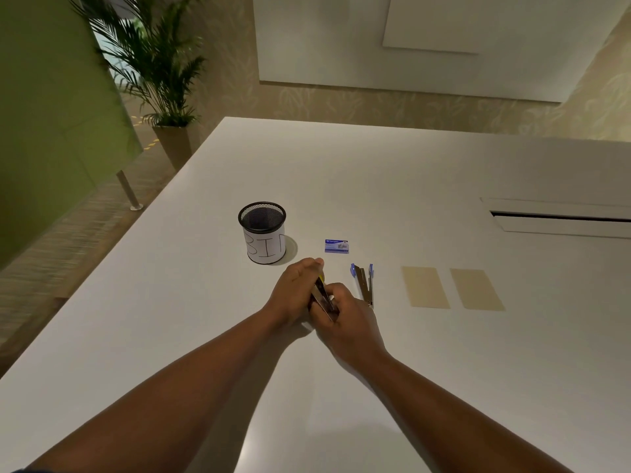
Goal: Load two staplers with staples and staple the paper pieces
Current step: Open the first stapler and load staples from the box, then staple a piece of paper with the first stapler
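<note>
- Both our hands grip the yellow stapler (321, 297) just above the table (375, 186): left hand (297, 295) curled round its body, right hand (345, 312) pinching its near end.
- The blue stapler (363, 285) lies open just beside; a stray knuckle could knock it.
- The staple box (336, 246) sits behind, paper pieces (425, 286) well right; fumbled staples may scatter.

An office or meeting room is indicated. A large white counter (409, 172) is seen, with a recessed cable slot (560, 218) set near its right edge. A mesh pen cup (262, 232) labelled "BIN" is placed near the middle, with a staple box (336, 246), a blue stapler (364, 283) and two tan paper pieces (425, 286) to its right. A potted palm (160, 63) by the far left corner, a green partition (51, 114), patterned wallpaper and carpet are shown around it.
</note>
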Demonstrator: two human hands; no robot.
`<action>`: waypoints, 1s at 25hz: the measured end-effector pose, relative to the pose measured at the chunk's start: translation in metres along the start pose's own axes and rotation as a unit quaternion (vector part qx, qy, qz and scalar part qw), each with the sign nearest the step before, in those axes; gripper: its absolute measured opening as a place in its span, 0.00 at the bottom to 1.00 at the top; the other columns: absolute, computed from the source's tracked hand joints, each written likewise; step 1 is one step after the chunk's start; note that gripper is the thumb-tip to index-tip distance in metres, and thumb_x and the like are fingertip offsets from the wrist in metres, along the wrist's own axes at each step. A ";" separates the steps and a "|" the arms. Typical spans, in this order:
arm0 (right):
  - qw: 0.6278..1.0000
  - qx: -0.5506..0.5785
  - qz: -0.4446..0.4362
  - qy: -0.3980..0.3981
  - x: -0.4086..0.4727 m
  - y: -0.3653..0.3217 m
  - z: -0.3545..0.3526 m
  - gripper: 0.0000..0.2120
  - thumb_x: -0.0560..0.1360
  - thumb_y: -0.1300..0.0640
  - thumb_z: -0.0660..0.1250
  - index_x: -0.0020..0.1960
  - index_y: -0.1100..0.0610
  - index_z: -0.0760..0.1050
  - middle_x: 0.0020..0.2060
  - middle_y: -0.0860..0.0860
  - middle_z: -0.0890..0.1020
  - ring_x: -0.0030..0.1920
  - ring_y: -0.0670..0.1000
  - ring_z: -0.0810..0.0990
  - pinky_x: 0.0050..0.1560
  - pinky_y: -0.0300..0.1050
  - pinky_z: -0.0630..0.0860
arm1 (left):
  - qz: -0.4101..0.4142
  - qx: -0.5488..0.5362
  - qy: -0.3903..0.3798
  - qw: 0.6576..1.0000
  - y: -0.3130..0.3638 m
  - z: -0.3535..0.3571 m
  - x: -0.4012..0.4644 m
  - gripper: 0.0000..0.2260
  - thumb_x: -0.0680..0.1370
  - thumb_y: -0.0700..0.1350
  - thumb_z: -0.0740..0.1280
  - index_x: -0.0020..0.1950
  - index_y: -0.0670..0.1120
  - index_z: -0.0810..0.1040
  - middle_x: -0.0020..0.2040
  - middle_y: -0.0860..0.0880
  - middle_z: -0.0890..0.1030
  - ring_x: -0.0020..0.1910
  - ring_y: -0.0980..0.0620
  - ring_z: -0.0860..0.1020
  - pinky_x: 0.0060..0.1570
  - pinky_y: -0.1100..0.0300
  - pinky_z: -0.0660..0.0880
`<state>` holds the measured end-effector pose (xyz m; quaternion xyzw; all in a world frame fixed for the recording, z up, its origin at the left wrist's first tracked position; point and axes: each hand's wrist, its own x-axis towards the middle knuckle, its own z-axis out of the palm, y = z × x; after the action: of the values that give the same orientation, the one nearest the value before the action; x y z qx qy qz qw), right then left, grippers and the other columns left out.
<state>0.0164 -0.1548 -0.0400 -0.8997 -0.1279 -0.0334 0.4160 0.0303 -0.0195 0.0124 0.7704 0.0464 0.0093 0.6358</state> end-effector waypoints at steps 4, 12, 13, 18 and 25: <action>1.000 0.000 -0.006 0.019 -0.003 0.002 0.001 0.14 0.75 0.31 0.62 0.55 0.36 0.69 0.35 0.40 0.82 0.35 0.44 0.82 0.36 0.48 0.82 | -0.001 -0.011 -0.002 1.000 0.002 -0.002 -0.001 0.25 0.87 0.52 0.53 0.43 0.33 0.74 0.36 0.42 0.76 0.36 0.51 0.74 0.40 0.59 0.72; 0.986 0.089 0.052 0.134 -0.010 -0.001 -0.019 0.11 0.71 0.33 0.67 0.52 0.29 0.71 0.41 0.34 0.83 0.38 0.42 0.81 0.32 0.36 0.74 | 0.027 0.029 0.053 0.998 -0.005 0.004 0.001 0.17 0.82 0.47 0.56 0.39 0.39 0.76 0.31 0.48 0.75 0.33 0.52 0.73 0.36 0.56 0.69; 0.981 0.105 0.061 0.149 -0.010 0.002 -0.025 0.11 0.70 0.35 0.68 0.51 0.30 0.72 0.41 0.34 0.83 0.37 0.40 0.81 0.30 0.31 0.71 | 0.007 0.058 0.067 0.996 -0.007 0.006 0.009 0.16 0.82 0.46 0.57 0.40 0.39 0.77 0.33 0.46 0.76 0.35 0.49 0.74 0.38 0.54 0.69; 0.958 0.155 0.127 0.204 -0.005 0.032 -0.067 0.14 0.66 0.43 0.68 0.50 0.44 0.72 0.35 0.40 0.82 0.32 0.44 0.77 0.34 0.47 0.75 | 0.005 0.075 0.069 0.995 0.005 0.037 0.026 0.11 0.81 0.47 0.64 0.40 0.47 0.78 0.33 0.53 0.79 0.34 0.55 0.76 0.36 0.59 0.70; 0.938 0.182 0.154 0.250 0.001 0.068 -0.123 0.06 0.67 0.56 0.68 0.44 0.53 0.73 0.31 0.41 0.75 0.32 0.44 0.71 0.31 0.33 0.67 | 0.164 0.200 -0.084 0.962 0.037 0.114 0.043 0.12 0.78 0.47 0.71 0.61 0.52 0.78 0.54 0.53 0.79 0.45 0.57 0.79 0.46 0.64 0.72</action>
<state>0.0403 -0.2902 -0.0097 -0.7798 0.1168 -0.1687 0.5914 0.0834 -0.1342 0.0250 0.8769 -0.1327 0.0394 0.4603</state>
